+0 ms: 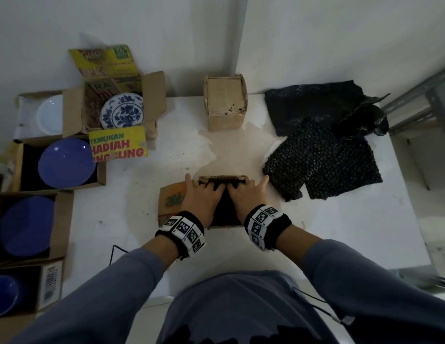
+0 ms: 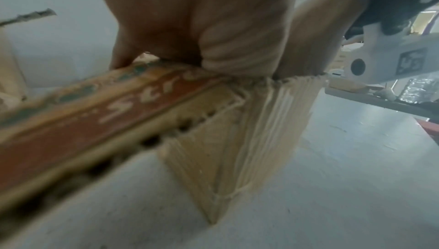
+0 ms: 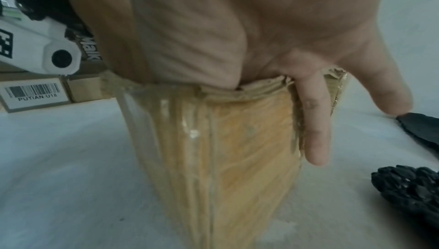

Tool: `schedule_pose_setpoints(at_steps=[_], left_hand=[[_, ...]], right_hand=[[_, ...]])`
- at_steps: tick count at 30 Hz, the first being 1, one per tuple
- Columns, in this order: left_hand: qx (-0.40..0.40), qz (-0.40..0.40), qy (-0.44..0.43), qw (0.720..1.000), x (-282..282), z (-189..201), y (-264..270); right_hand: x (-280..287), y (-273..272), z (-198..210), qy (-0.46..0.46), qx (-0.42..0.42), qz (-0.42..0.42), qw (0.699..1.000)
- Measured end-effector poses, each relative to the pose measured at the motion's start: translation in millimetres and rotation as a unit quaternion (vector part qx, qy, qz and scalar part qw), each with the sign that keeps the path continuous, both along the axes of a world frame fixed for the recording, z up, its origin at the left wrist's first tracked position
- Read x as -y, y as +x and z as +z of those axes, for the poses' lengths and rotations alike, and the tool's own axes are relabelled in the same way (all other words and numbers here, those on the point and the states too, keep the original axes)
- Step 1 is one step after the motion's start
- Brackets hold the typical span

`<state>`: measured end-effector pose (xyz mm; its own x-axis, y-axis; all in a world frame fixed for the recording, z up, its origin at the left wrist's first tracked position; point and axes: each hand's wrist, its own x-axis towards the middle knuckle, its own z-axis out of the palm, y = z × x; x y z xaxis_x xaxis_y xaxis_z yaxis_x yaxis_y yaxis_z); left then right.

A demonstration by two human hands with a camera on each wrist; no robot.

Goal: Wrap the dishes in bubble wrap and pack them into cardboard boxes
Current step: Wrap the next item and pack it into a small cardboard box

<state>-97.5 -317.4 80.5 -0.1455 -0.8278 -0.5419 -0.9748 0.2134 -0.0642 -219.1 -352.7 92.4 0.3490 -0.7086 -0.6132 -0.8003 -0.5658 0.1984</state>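
Note:
A small open cardboard box (image 1: 171,202) stands on the white table (image 1: 117,219) right in front of me. Inside it lies a bundle in black bubble wrap (image 1: 225,209). My left hand (image 1: 204,194) and my right hand (image 1: 246,194) lie side by side on top of the box and press down on the bundle, with their fingertips dipped inside at the far edge. In the left wrist view my left hand (image 2: 202,28) rests on the box's printed flap (image 2: 118,106). In the right wrist view one finger of my right hand (image 3: 313,121) hangs down the box's outer wall (image 3: 237,150).
Loose black bubble wrap sheets (image 1: 323,162) lie at the right, and a small closed box (image 1: 226,103) stands at the back. Along the left are open boxes with a blue-and-white plate (image 1: 122,111), a white plate (image 1: 51,114) and blue plates (image 1: 67,162). The table's edge (image 1: 412,207) runs on the right.

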Motion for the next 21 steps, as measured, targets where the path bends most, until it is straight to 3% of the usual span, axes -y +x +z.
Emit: schedule_pose_setpoints(at_steps=[3, 8, 13, 21], left_hand=[[-0.013, 0.018, 0.010, 1.000, 2.2, 1.6, 0.5], [-0.143, 0.065, 0.106, 0.982, 15.8, 10.4, 13.7], [-0.045, 0.033, 0.033, 0.998, 6.6, 0.7, -2.1], [0.003, 0.039, -0.014, 0.999, 1.9, -4.8, -14.8]], right_hand=[[5.5, -1.1, 3.5, 0.032, 0.022, -0.027, 0.999], [19.2, -3.8, 20.3, 0.146, 0.063, -0.075, 0.984], [3.2, -1.0, 1.8, 0.049, 0.020, -0.036, 0.998], [-5.6, 6.7, -3.6, -0.014, 0.005, -0.025, 1.000]])
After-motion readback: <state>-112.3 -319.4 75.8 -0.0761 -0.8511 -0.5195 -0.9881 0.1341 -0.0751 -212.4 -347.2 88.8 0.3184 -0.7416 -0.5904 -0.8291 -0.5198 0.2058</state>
